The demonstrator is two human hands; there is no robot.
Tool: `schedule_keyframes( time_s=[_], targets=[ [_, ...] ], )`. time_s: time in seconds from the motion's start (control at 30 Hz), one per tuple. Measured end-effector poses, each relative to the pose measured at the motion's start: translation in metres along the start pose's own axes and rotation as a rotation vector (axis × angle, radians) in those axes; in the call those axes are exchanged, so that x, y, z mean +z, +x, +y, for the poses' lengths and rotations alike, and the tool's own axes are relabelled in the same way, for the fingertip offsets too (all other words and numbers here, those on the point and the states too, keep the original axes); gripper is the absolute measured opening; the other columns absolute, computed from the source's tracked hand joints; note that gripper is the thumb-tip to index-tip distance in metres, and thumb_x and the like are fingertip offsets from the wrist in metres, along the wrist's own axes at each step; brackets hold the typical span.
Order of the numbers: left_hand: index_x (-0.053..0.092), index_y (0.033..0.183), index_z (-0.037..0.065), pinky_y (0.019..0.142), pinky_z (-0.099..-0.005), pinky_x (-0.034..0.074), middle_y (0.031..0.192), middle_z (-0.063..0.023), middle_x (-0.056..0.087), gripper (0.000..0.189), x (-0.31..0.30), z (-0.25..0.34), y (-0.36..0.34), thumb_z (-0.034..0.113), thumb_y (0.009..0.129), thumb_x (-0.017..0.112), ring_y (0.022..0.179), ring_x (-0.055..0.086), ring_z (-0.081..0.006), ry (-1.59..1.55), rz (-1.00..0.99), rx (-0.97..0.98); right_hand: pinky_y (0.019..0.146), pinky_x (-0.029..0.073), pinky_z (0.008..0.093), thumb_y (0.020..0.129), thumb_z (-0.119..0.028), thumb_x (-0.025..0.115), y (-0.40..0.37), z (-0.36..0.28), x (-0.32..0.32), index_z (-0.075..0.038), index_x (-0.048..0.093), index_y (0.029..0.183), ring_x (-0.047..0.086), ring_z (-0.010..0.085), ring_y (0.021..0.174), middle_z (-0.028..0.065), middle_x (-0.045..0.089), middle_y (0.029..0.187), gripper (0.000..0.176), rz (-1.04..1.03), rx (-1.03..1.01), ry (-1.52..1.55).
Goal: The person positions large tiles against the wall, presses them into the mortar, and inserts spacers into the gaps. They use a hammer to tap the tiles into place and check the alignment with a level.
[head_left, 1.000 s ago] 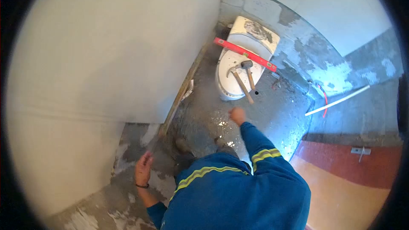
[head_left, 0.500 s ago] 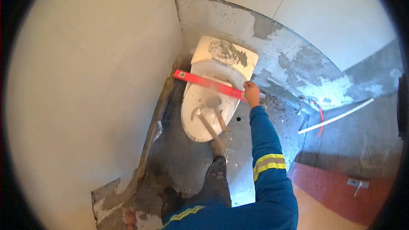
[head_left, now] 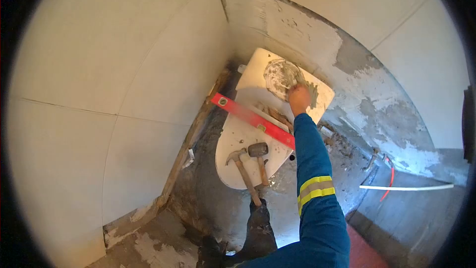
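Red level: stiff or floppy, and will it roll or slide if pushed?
Likely stiff: the level spans the toilet without visible sag. Its flat, bar-like shape suggests it would slide rather than roll. It may swing easily if its left end is pushed, since that end juts past the toilet's edge and no clamp shows.

The person's right arm (head_left: 310, 151) reaches forward, nearly straight, rising from the lower edge of the view in a blue sleeve (head_left: 327, 228) with a yellow-and-grey band (head_left: 316, 193). The bare right hand (head_left: 300, 99) extends past the cuff, its back toward the camera and its fingers bent; the fingertips are too indistinct to tell whether they grip. Below, one dark-trousered leg (head_left: 260, 231) stands left of the arm.
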State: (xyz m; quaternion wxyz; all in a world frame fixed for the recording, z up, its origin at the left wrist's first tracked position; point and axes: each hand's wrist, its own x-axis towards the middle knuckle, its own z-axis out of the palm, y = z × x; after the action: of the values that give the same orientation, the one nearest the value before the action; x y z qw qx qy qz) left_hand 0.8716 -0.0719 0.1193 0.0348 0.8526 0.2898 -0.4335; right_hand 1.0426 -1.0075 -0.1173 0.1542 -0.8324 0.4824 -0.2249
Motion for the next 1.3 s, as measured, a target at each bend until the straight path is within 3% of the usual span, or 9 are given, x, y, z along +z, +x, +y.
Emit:
schedule_keyframes(
  time_s=[0.33, 0.37, 0.47, 0.57, 0.63, 0.67, 0.83, 0.93, 1.3],
  targets=[
    [0.063, 0.116, 0.010, 0.070, -0.0361, 0.053, 0.103, -0.0085, 0.067, 0.039, 0.069, -0.118, -0.010, 0.037, 0.092, 0.051, 0.081, 0.064, -0.0199, -0.003, -0.018, 0.553, 0.051, 0.049, 0.0354, 0.087, -0.031, 0.055, 0.008, 0.053, 0.039, -0.011, 0.066, 0.080, 0.061, 0.0207, 0.061, 0.0057, 0.063, 0.075, 0.024, -0.041, -0.632, -0.674],
    [0.063, 0.116, 0.008, 0.065, -0.0351, 0.052, 0.100, -0.0070, 0.066, 0.040, 0.028, 0.001, -0.097, 0.038, 0.090, 0.054, 0.077, 0.062, -0.0172, -0.249, 0.014, -0.091, 0.052, 0.051, 0.0377, 0.088, -0.030, 0.054, 0.028, 0.097, 0.085, -0.010, 0.066, 0.081, 0.062, 0.0197, 0.062, 0.0065, 0.064, 0.077, 0.025, 0.105, -0.682, -0.692],
    [0.055, 0.125, 0.010, 0.066, -0.0385, 0.054, 0.109, -0.0079, 0.065, 0.043, 0.073, -0.056, -0.055, 0.032, 0.088, 0.062, 0.089, 0.065, -0.0193, -0.697, 0.094, -0.072, 0.080, 0.050, 0.0406, 0.093, -0.022, 0.047, -0.019, 0.015, -0.003, 0.003, 0.059, 0.106, 0.063, 0.0322, 0.090, 0.0212, 0.064, 0.096, 0.031, -0.063, 0.133, -0.025],
    [0.053, 0.125, 0.010, 0.065, -0.0365, 0.054, 0.106, -0.0068, 0.065, 0.043, 0.076, -0.076, -0.019, 0.028, 0.088, 0.063, 0.089, 0.064, -0.0185, -0.721, 0.171, -0.002, 0.086, 0.049, 0.0387, 0.094, -0.019, 0.052, -0.060, 0.084, 0.036, 0.005, 0.055, 0.116, 0.060, 0.0333, 0.098, 0.0222, 0.061, 0.106, 0.032, 0.238, -0.414, -0.304],
    [0.056, 0.123, 0.008, 0.071, -0.0382, 0.053, 0.111, -0.0097, 0.063, 0.044, 0.066, -0.093, 0.022, 0.031, 0.086, 0.063, 0.094, 0.064, -0.0229, -0.815, 0.385, 0.020, 0.086, 0.048, 0.0413, 0.096, -0.023, 0.049, -0.148, -0.015, -0.025, 0.008, 0.052, 0.120, 0.059, 0.0363, 0.101, 0.0242, 0.059, 0.114, 0.039, -0.091, -0.022, 0.198],
    [0.058, 0.121, 0.006, 0.078, -0.0399, 0.053, 0.117, -0.0126, 0.062, 0.045, 0.060, -0.097, 0.043, 0.033, 0.085, 0.064, 0.099, 0.064, -0.0272, -0.887, 0.518, 0.024, 0.075, 0.054, 0.0422, 0.079, -0.060, 0.062, -0.190, 0.006, -0.003, -0.002, 0.045, 0.126, 0.065, 0.0371, 0.084, 0.0129, 0.064, 0.101, 0.076, 0.063, -0.502, -0.164],
    [0.056, 0.117, 0.003, 0.068, -0.0315, 0.052, 0.105, -0.0093, 0.061, 0.042, -0.097, -0.083, 0.069, 0.033, 0.088, 0.063, 0.089, 0.060, -0.0179, -1.639, 0.775, 0.232, 0.077, 0.047, 0.0360, 0.095, -0.021, 0.045, -0.429, -0.189, -0.026, 0.002, 0.056, 0.105, 0.055, 0.0253, 0.090, 0.0149, 0.060, 0.099, 0.028, -0.871, 0.008, 1.044],
    [0.055, 0.115, 0.003, 0.060, -0.0304, 0.049, 0.092, -0.0049, 0.059, 0.042, -0.180, -0.112, 0.104, 0.036, 0.090, 0.061, 0.081, 0.056, -0.0148, -1.873, 0.648, 0.470, 0.053, 0.041, 0.0242, 0.091, -0.020, 0.060, -0.533, -0.329, -0.119, -0.003, 0.060, 0.090, 0.047, 0.0082, 0.059, -0.0004, 0.053, 0.070, 0.017, -1.103, -0.386, 1.021],
    [0.056, 0.106, 0.001, 0.063, -0.0288, 0.046, 0.083, -0.0024, 0.057, 0.031, -0.248, -0.129, 0.157, 0.030, 0.094, 0.053, 0.073, 0.054, -0.0144, -1.767, 0.952, 0.636, 0.059, 0.045, 0.0254, 0.091, -0.027, 0.061, -0.734, -0.614, -0.222, -0.001, 0.061, 0.101, 0.054, 0.0087, 0.066, 0.0004, 0.057, 0.075, 0.028, -1.289, -0.688, 1.153]
  ],
)
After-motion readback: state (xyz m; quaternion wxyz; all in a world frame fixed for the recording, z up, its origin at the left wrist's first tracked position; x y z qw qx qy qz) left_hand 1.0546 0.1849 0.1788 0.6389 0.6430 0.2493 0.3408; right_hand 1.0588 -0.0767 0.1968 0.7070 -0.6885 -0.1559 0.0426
